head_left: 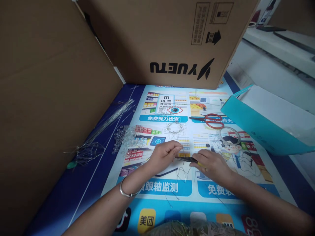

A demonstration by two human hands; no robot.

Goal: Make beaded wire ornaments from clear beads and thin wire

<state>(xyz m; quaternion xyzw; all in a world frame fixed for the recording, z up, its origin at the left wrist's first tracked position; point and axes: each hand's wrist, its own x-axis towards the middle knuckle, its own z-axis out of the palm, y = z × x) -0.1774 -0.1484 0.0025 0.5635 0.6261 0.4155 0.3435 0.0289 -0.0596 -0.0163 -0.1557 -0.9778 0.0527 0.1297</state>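
Observation:
My right hand (209,164) is wrapped round the yellow handle of a pair of pliers (186,159), whose dark jaws point left. Their tip meets the fingers of my left hand (167,154), which pinch a thin wire. Below my hands hangs or lies a bent wire shape (183,173) with loops; whether it joins the pinched wire I cannot tell. Beyond my left hand lies a ring of clear beads on wire (175,127). A pile of clear beads (129,137) spreads to the left of it.
Red-handled scissors (214,121) and a roll of clear tape (229,136) lie on the printed mat. At left is a bundle of wires (110,119). A teal box (268,124) stands at right; cardboard (167,39) walls the back and left.

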